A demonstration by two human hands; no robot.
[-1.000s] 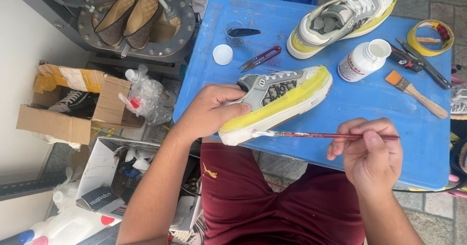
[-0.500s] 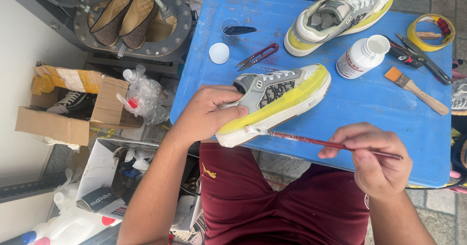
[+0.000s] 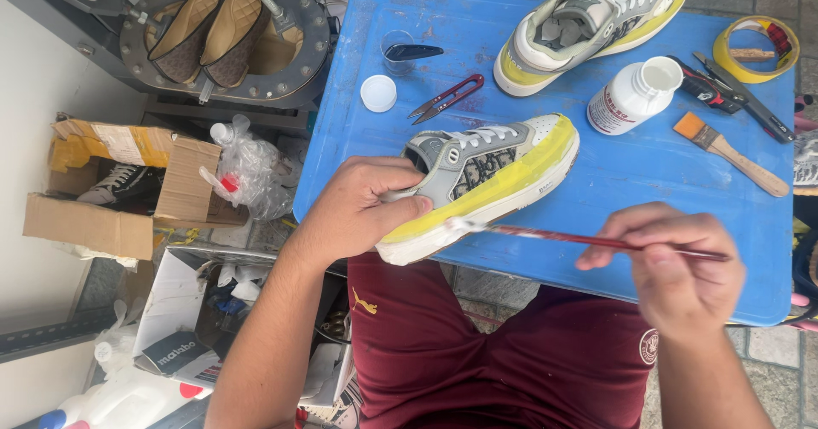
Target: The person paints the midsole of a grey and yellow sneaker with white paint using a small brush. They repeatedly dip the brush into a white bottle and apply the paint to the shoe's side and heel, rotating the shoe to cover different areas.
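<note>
Grey-and-white sneaker with yellow-taped sole (image 3: 486, 182): at blue desk (image 3: 648, 173) front edge, gripped by left hand (image 3: 358, 212). Thin red-handled paintbrush (image 3: 588, 240): pinched in right hand (image 3: 677, 267); bristles now touching the white midsole, handle tilted lower than a moment ago.

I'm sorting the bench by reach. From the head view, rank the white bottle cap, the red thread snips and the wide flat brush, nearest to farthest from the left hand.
From the left hand:
1. White bottle cap, just above it.
2. Red thread snips, above and slightly right.
3. Wide flat brush, far right side of the table.
</note>
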